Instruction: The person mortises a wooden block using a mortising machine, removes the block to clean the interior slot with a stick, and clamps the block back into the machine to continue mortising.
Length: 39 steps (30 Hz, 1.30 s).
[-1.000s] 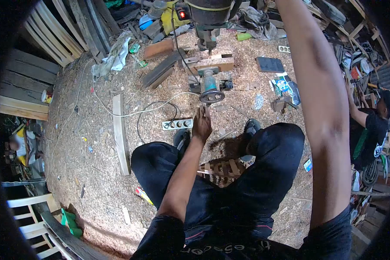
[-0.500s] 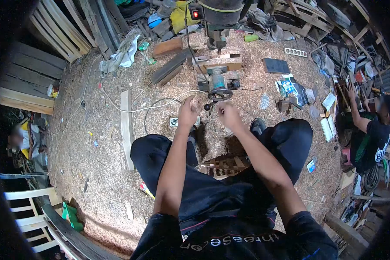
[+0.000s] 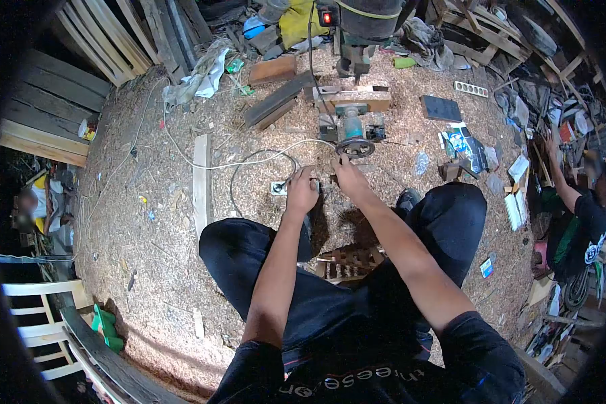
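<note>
My right hand (image 3: 349,176) is at the near rim of the black handwheel (image 3: 355,149), its fingers closed on what looks like the wheel's handle. My left hand (image 3: 303,191) is to the left and lower, above the power strip (image 3: 279,188), with its fingers curled; whether it holds anything is hidden. Beyond the wheel stands the teal vise (image 3: 351,124). A wooden block (image 3: 376,99) with a slot in its top lies clamped behind it, under the drill head (image 3: 354,62).
A long pale board (image 3: 201,182) lies at the left. Dark and reddish wood pieces (image 3: 276,101) are behind. A dark slab (image 3: 441,108) and a second socket strip (image 3: 471,89) lie to the right. A co-worker (image 3: 579,209) is at the far right, another person (image 3: 44,202) at the far left.
My right arm has come down from its raised position to the handwheel. My left hand has moved back from near the wheel and hangs lower. The camera view has shifted a little.
</note>
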### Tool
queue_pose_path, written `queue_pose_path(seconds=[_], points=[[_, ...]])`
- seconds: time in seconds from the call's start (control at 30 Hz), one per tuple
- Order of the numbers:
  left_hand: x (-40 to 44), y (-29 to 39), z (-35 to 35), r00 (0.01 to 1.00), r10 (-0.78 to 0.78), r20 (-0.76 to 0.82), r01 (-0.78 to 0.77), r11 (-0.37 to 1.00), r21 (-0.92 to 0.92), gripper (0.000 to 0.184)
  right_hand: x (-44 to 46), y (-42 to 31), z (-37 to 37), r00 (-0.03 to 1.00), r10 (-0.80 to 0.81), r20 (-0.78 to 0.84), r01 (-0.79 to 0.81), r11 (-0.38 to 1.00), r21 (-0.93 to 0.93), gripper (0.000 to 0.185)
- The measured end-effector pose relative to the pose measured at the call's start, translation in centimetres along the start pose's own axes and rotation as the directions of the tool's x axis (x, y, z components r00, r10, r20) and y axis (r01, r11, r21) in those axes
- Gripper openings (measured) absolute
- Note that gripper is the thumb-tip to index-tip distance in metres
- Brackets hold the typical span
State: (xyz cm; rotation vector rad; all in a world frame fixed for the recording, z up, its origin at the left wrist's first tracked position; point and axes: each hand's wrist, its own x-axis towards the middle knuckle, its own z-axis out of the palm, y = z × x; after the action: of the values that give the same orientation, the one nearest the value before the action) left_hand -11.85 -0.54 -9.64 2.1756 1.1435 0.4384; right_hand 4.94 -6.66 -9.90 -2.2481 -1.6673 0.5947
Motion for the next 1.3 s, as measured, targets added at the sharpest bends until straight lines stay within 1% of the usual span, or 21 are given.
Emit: queue_pose_path(seconds=[0.03, 0.1, 0.2, 0.3, 0.33, 0.43, 0.47, 0.6, 0.63, 0.73, 0.8, 0.83, 0.87, 0.9, 0.93, 0.97, 1.0, 1.03, 1.1, 1.2, 1.3], points=[[0.1, -0.1, 0.0, 0.999, 0.023, -0.03, -0.023, 1.0, -0.002, 0.041, 0.3, 0.0, -0.2, 0.998, 0.059, -0.014, -0.058, 0.998, 0.035, 0.035], [0.1, -0.1, 0.2, 0.994, 0.071, -0.086, -0.072, 0.997, -0.006, 0.038, 0.9, 0.4, 0.4, 0.998, 0.053, -0.034, -0.053, 0.999, -0.007, 0.03], [0.8, 0.4, 0.7, 0.998, 0.001, -0.065, -0.004, 0.999, -0.038, 0.038, 1.3, 0.9, 1.2, 0.993, 0.06, -0.097, -0.061, 0.998, -0.011, 0.024], [1.5, 0.3, 1.5, 0.997, 0.048, -0.062, -0.051, 0.997, -0.053, 0.04, 0.7, 2.3, -0.1, 0.986, 0.023, -0.165, -0.022, 1.0, 0.006, 0.029], [1.5, 0.4, 1.8, 0.997, 0.051, -0.053, -0.053, 0.998, -0.04, 0.042, 0.5, 2.5, -0.3, 0.982, 0.117, -0.15, -0.098, 0.987, 0.128, 0.039], [2.1, 1.3, 2.8, 0.999, 0.04, -0.016, -0.041, 0.999, -0.024, 0.044, -0.4, 3.0, -0.5, 0.98, 0.083, -0.179, -0.051, 0.983, 0.175, 0.043], [2.1, 0.9, 3.5, 0.998, 0.052, -0.024, -0.052, 0.998, -0.018, 0.044, -0.7, 3.4, -0.3, 0.964, 0.043, -0.261, 0.01, 0.98, 0.197, 0.041], [2.0, 1.8, 4.0, 0.999, 0.04, -0.012, -0.04, 0.999, 0.013, 0.042, -2.0, 3.3, -1.4, 0.957, 0.012, -0.289, 0.054, 0.974, 0.221, 0.027], [1.9, 2.7, 3.6, 0.999, 0.029, -0.013, -0.029, 0.999, 0.023, 0.041, -2.1, 3.3, -2.0, 0.926, 0.029, -0.376, 0.072, 0.965, 0.253, 0.027], [3.4, 5.5, 1.3, 0.992, 0.08, -0.097, -0.091, 0.99, -0.111, 0.038, -0.7, 3.4, -6.3, 0.817, 0.099, -0.568, 0.127, 0.93, 0.346, 0.026], [4.7, 8.9, -1.5, 0.966, 0.139, -0.217, -0.173, 0.974, -0.148, 0.034, 0.1, 1.6, -13.4, 0.73, 0.193, -0.656, 0.284, 0.787, 0.548, 0.03], [5.3, 11.0, -3.4, 0.947, 0.167, -0.276, -0.217, 0.962, -0.163, 0.032, 0.4, 0.4, -17.6, 0.643, 0.203, -0.738, 0.298, 0.822, 0.486, 0.033], [6.1, 13.0, -5.6, 0.932, 0.212, -0.293, -0.283, 0.933, -0.223, 0.03, 0.8, -1.0, -22.0, 0.547, 0.206, -0.812, 0.304, 0.855, 0.421, 0.036], [7.0, 14.4, -7.3, 0.913, 0.248, -0.325, -0.32, 0.928, -0.191, 0.031, 1.7, -2.0, -26.1, 0.352, 0.112, -0.929, 0.438, 0.858, 0.269, 0.046], [8.1, 15.7, -8.8, 0.892, 0.28, -0.354, -0.352, 0.922, -0.158, 0.032, 3.5, -1.9, -30.0, 0.285, 0.195, -0.938, 0.525, 0.787, 0.323, 0.05], [9.2, 17.7, -11.0, 0.87, 0.295, -0.395, -0.384, 0.908, -0.169, 0.033, 5.3, -2.0, -34.2, 0.147, 0.163, -0.976, 0.628, 0.746, 0.22, 0.052], [10.1, 19.4, -13.0, 0.845, 0.307, -0.438, -0.414, 0.893, -0.174, 0.035, 7.0, -3.6, -41.6, -0.048, 0.061, -0.997, 0.692, 0.722, 0.01, 0.037], [10.7, 20.2, -13.9, 0.848, 0.312, -0.428, -0.424, 0.884, -0.196, 0.035, 8.7, -3.9, -44.7, 0.056, 0.123, -0.991, 0.775, 0.62, 0.121, 0.052], [11.5, 21.4, -15.1, 0.853, 0.322, -0.41, -0.441, 0.865, -0.239, 0.036, 8.3, -6.8, -48.0, 0.208, 0.183, -0.961, 0.742, 0.611, 0.276, 0.052], [12.0, 21.5, -15.0, 0.829, 0.35, -0.435, -0.483, 0.84, -0.246, 0.036, 8.8, -4.9, -50.7, 0.559, 0.203, -0.804, 0.651, 0.494, 0.577, 0.052], [11.4, 21.0, -14.1, 0.85, 0.323, -0.416, -0.455, 0.849, -0.27, 0.034, 8.3, -6.0, -49.0, 0.451, 0.344, -0.823, 0.701, 0.435, 0.566, 0.055]])
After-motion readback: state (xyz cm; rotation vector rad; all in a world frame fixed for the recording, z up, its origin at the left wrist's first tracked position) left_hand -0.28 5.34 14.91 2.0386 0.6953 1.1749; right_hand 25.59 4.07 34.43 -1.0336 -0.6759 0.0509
